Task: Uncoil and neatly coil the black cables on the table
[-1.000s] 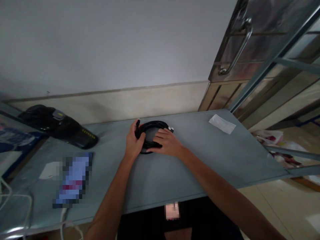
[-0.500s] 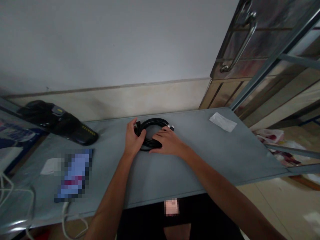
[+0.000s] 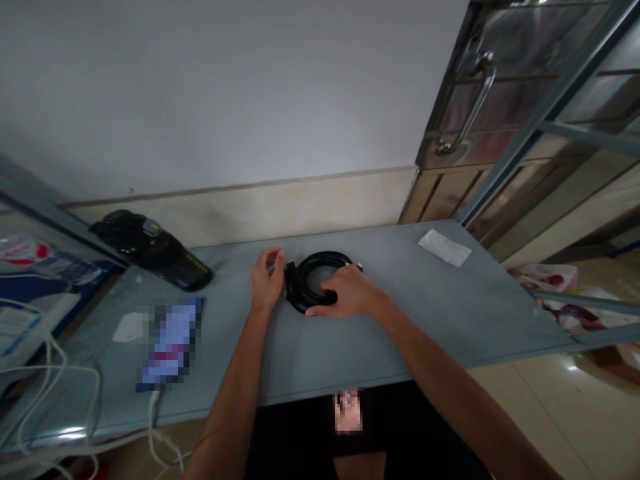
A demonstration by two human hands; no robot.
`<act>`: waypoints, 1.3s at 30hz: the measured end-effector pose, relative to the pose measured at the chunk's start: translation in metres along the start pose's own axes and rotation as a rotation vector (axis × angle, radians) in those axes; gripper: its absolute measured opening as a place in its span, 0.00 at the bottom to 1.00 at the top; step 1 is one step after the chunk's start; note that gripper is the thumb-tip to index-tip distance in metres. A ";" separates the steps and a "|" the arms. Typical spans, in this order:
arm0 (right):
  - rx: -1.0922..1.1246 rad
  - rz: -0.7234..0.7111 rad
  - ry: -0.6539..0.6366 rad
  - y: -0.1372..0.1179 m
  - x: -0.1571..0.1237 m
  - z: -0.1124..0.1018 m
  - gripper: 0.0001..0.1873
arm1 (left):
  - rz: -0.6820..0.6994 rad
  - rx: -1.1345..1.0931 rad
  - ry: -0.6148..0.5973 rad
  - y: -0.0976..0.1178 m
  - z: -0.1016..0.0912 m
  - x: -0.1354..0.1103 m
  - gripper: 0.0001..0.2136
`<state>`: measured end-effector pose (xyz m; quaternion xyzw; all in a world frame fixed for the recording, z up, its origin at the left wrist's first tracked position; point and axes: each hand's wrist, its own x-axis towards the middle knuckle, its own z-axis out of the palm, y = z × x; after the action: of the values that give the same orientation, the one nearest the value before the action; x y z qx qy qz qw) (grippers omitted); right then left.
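Right in the thick of it, had the black cable coil lying in its ring on the grey tabletop, hub of the dial for every bearing here. Gripped it at three o'clock with the right hand, fingers closed over the loops, thumb low at five o'clock, cable pinched snugly between. Caught a glint of pale plug ends just past those fingertips, around two o'clock. Over to nine o'clock, and in close: held the left hand upright just beside the ring, fingers curled loosely, only a narrow gap between thumb and fingertips (couldn't tell for certain whether touching the cable or merely near). Glimpsed a black connector on that same flank of the coil, at about ten.

Swung further out, well apart from the action, and spotted a bulky black device with yellow lettering a shade past nine. Saw a blue-screened phone, blurred into blocks, between eight and nine, with a white tag just beyond it and a white cord running from its lower end toward eight. Found a strip of white paper lying flat between two and three, and a shiny door handle higher up, between one and two
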<state>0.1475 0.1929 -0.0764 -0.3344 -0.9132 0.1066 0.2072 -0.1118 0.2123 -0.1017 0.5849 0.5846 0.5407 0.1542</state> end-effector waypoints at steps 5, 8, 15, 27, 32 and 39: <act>0.469 0.136 0.371 0.026 -0.003 -0.019 0.42 | -0.005 -0.041 -0.254 0.015 0.005 -0.012 0.26; 0.629 0.371 0.651 0.049 0.002 -0.019 0.44 | 0.002 -0.049 -0.334 0.023 0.008 -0.017 0.25; 0.853 0.620 0.817 0.079 0.008 -0.004 0.44 | 0.067 0.031 -0.434 0.031 0.006 -0.015 0.27; 0.765 0.616 0.861 0.085 0.008 0.000 0.44 | 0.202 0.046 -0.398 0.037 0.009 -0.018 0.24; 0.757 0.620 0.859 0.087 0.007 0.001 0.43 | 0.229 0.103 -0.365 0.035 0.008 -0.016 0.25; 0.779 0.609 0.872 0.087 0.008 0.001 0.44 | 0.248 0.120 -0.378 0.032 0.009 -0.017 0.22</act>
<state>0.1907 0.2634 -0.1033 -0.4910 -0.5048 0.3378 0.6245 -0.0832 0.1934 -0.0866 0.7512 0.5002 0.4006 0.1583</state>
